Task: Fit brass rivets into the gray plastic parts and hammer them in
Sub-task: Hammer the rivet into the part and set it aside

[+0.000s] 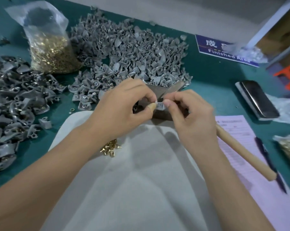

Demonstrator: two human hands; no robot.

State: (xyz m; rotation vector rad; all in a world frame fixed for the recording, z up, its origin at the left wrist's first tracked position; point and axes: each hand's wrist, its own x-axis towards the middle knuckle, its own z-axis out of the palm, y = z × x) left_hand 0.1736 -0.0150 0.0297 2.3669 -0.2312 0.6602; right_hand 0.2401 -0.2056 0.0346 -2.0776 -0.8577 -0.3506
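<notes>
A small gray plastic part (160, 105) is held between both hands above a dark metal block (159, 114). My left hand (124, 105), with a bandage on the thumb tip, pinches its left end. My right hand (191, 114) pinches its right end; whether a rivet is between those fingers is hidden. A little heap of loose brass rivets (110, 148) lies on the white cloth (141, 180) by my left wrist. A wooden hammer handle (244, 152) lies to the right of my right hand.
A big pile of gray parts (132, 52) covers the back of the green table, another pile (12, 105) the left side. A plastic bag of brass rivets (49, 47) stands back left. At the right lie a pink paper (241, 155), a pen (266, 157), a phone (257, 100) and a blue sign (224, 49).
</notes>
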